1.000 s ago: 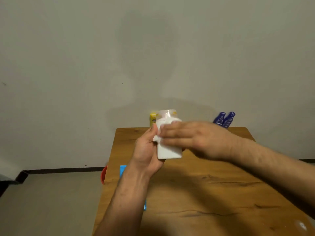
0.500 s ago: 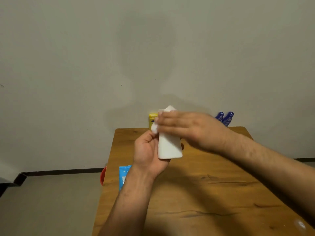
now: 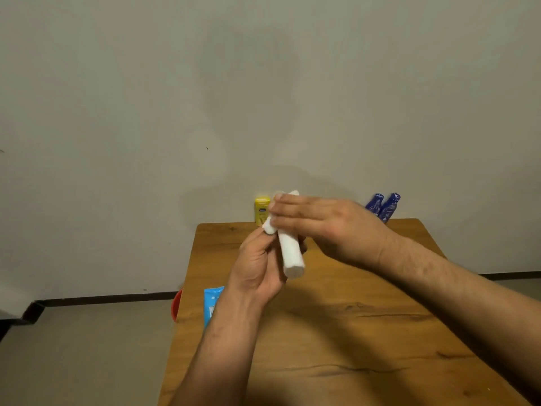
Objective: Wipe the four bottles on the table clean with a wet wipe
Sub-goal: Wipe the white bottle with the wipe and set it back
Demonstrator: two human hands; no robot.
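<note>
We see the white bottle point(image 3: 290, 253) held in the air above the far half of the wooden table point(image 3: 336, 332). It is tilted, with its flat base turned toward us at 6 o'clock and its top pointing to 12 o'clock. The left hand point(image 3: 257, 268) grips it from the 9 o'clock side, its thumb and fingers curled round the lower body. The right hand point(image 3: 319, 227) reaches in from 3 o'clock. Its fingers lie almost straight across the bottle's upper part and press the wet wipe point(image 3: 268, 227) against it. A bunched end of the wipe pokes out under the fingertips. We cannot see the right thumb.

From the held bottle, a yellow bottle point(image 3: 261, 210) stands at 11 o'clock on the table's far edge, close to the wall. Two blue bottles point(image 3: 383, 206) stand side by side at 2 o'clock, partly behind the right hand. A blue wipe packet point(image 3: 211, 303) lies at 8 o'clock near the table's left edge, partly hidden by the left forearm. A red object point(image 3: 175, 304) shows just past that edge.
</note>
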